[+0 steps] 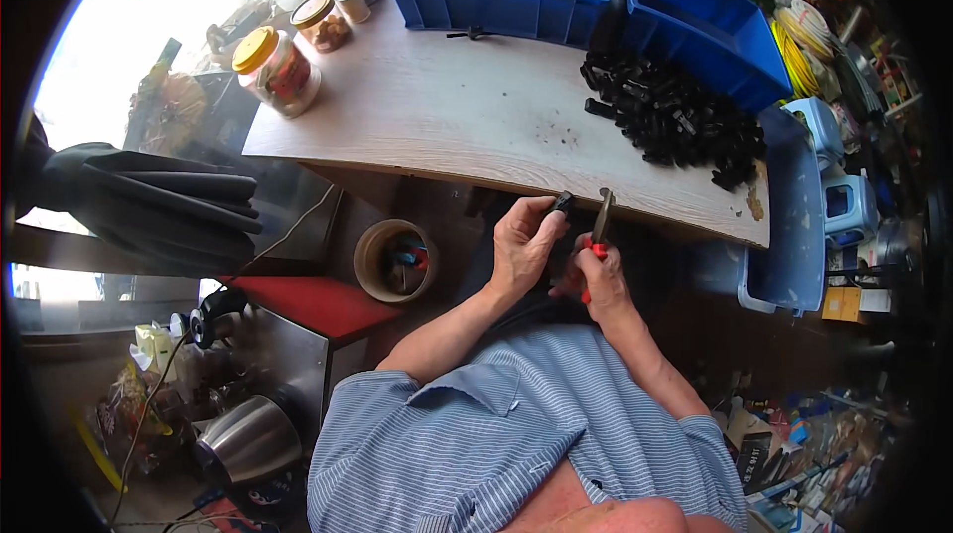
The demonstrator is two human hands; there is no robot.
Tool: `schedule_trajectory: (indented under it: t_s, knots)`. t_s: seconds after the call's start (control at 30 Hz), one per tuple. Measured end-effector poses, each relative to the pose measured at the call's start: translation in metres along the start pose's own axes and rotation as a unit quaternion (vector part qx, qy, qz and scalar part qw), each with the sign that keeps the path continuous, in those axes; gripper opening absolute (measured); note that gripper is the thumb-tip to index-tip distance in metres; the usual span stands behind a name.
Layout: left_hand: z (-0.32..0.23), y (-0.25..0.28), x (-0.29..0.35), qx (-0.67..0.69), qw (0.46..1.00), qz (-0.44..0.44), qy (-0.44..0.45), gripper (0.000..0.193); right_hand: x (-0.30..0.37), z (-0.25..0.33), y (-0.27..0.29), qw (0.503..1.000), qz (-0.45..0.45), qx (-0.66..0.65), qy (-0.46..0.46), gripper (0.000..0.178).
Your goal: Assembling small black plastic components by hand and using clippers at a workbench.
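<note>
Black and small, the part (563,202) is pinched in the left hand (524,253), between thumb and fingers, by the near edge of the pale wood-grained table (447,86); the right hand (610,285) is wrapped round the red-handled pliers (602,225), whose nose stands just right of the part, apart from it; I'd say a firm pinch low on the piece serves best, skin clear of the metal, the pliers meeting it squarely with a measured squeeze, since it may be brittle plastic; it looks short, dark and blocky, its finer shape too small to tell; its colour matches the black heap (675,116) on the table's right.
</note>
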State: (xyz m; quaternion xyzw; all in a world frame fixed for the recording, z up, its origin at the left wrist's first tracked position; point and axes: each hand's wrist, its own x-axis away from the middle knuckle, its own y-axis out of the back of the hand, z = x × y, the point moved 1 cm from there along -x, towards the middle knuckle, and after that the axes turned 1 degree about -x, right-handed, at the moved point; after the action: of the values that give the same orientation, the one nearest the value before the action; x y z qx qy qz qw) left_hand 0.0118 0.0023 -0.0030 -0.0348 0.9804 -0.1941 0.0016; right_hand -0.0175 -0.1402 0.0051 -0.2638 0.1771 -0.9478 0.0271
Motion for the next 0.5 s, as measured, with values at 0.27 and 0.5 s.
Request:
schedule_trajectory:
  t_s: [0.27,0.5]
  knots:
    - [0.0,-0.012,0.0,0.02,1.0,-0.012,0.005,0.019,0.01,-0.004,-0.015,0.997,0.003,0.074,-0.008,0.028]
    - [0.002,-0.014,-0.004,-0.015,1.0,-0.005,0.003,0.02,0.009,-0.002,-0.015,0.99,0.01,0.14,0.003,0.037]
